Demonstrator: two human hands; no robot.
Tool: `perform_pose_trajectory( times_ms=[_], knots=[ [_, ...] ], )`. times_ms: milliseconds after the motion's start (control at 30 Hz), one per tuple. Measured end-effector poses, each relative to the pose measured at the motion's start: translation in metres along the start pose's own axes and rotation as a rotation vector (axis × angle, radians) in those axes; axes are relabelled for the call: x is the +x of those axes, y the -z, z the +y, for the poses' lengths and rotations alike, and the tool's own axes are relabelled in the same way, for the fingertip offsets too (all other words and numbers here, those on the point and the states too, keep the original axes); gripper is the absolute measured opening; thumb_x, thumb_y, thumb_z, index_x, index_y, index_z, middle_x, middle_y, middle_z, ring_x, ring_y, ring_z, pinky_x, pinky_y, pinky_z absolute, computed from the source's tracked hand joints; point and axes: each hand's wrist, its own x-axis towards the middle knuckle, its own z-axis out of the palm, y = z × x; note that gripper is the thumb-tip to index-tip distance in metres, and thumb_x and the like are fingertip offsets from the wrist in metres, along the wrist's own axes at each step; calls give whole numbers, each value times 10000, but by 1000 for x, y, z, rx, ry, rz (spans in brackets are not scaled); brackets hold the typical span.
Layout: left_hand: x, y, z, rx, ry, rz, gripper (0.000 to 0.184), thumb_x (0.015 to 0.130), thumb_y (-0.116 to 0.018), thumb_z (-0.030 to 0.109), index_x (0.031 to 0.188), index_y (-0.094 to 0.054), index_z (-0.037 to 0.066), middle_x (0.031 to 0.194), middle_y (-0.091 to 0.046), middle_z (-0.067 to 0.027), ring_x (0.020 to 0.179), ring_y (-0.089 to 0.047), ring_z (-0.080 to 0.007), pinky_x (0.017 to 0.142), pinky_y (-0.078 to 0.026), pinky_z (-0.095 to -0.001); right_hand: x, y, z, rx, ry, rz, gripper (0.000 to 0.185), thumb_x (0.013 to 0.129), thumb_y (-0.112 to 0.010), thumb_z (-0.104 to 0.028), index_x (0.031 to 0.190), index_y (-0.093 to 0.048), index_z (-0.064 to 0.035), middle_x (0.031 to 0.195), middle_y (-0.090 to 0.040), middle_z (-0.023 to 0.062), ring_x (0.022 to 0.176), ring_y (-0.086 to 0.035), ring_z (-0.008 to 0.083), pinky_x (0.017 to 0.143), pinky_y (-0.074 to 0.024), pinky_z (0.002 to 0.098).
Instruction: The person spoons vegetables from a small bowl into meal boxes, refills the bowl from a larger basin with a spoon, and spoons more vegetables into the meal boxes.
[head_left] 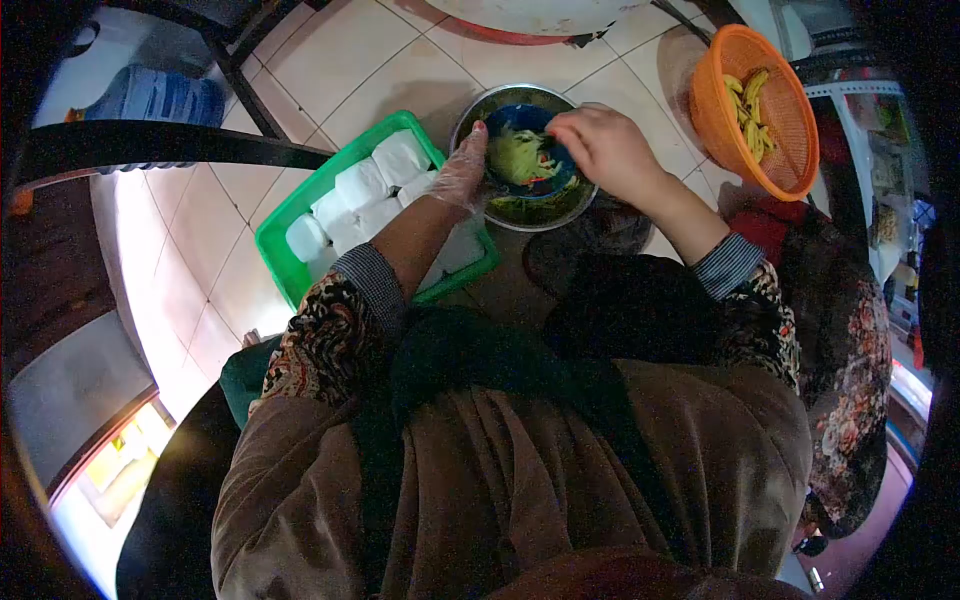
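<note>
My left hand (pixel 466 168), in a clear plastic glove, holds the left rim of a dark blue bowl (pixel 520 112) with its thumb up. Green shredded food (pixel 520 156) with small red bits lies in the blue bowl. Over the bowl's right side is my bare right hand (pixel 598 145), its fingers bent together; what they hold, if anything, is hidden. The blue bowl rests inside or over a larger metal bowl (pixel 536 220), which has more green shreds in it. Left of the bowls stands a green tray (pixel 281 262) full of white wrapped packs (pixel 361 187).
An orange basket (pixel 793 95) with yellow-green pieces (pixel 752 120) stands at the right. Dark sandals (pixel 545 262) lie below the metal bowl. A white round container (pixel 540 12) is at the top, a blue water bottle (pixel 165 97) upper left. A person's floral clothing (pixel 850 420) shows at right.
</note>
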Motion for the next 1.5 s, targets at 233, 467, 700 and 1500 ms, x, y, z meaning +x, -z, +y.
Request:
perform_pose_trajectory(
  times_ms=[233, 467, 700, 1500],
  knots=[
    [-12, 16, 16, 296, -44, 170, 705, 897, -355, 621, 1341, -384, 74, 1278, -500, -109, 1089, -545, -256, 879, -473, -411, 13, 42, 36, 375, -455, 191, 264, 938, -493, -264, 942, -644, -47, 880, -661, 115, 762, -626, 242, 682, -470, 340],
    [-28, 71, 23, -21, -208, 208, 670, 896, -378, 611, 1261, -477, 58, 1185, -571, -112, 1016, -593, -245, 825, -501, -382, -1, -6, 101, 171, -473, -32, 251, 928, -508, -268, 1000, -644, -69, 946, -669, 93, 807, -632, 241, 757, -479, 334],
    [-34, 92, 25, -161, -256, 199, 653, 881, -441, 594, 1263, -469, 65, 1207, -558, -100, 1033, -581, -225, 819, -502, -367, 33, -89, 108, 70, -62, 90, 223, 925, -510, -225, 1001, -642, -62, 900, -656, 105, 823, -625, 274, 763, -482, 323],
    [-30, 113, 9, -112, -246, 209, 635, 894, -401, 598, 1278, -462, 96, 1222, -553, -94, 1031, -591, -246, 837, -505, -403, 35, -144, 131, 858, -676, -273, 257, 967, -411, -191, 968, -572, 9, 831, -640, 87, 673, -651, 158, 599, -548, 277]
  ],
)
